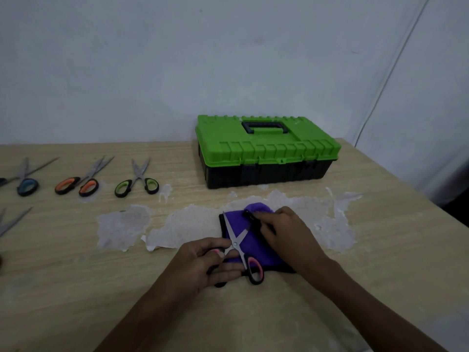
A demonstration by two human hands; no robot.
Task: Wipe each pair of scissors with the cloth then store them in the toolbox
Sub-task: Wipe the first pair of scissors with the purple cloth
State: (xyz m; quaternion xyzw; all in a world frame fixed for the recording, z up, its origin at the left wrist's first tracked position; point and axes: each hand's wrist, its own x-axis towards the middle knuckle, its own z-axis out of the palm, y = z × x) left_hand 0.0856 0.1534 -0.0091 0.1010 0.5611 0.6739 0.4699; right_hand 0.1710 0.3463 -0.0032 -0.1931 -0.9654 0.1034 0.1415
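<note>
A purple cloth [264, 252] with a black edge lies on the table in front of me. Pink-handled scissors [238, 246] lie spread open on it. My left hand [205, 260] grips one pink handle at the cloth's left edge. My right hand [284, 232] presses a fold of the cloth onto one blade, and its fingers curl round the fold. The green toolbox [266, 146], with black base and handle, stands closed at the back by the wall. Green-handled scissors [138, 182], orange-handled scissors [81, 182] and blue-handled scissors [26, 182] lie in a row at the left.
The blades of another pair of scissors [12, 222] show at the left edge. The wooden table [355, 288] has peeled white patches around the cloth. Its right edge runs diagonally past the toolbox. A white wall stands behind.
</note>
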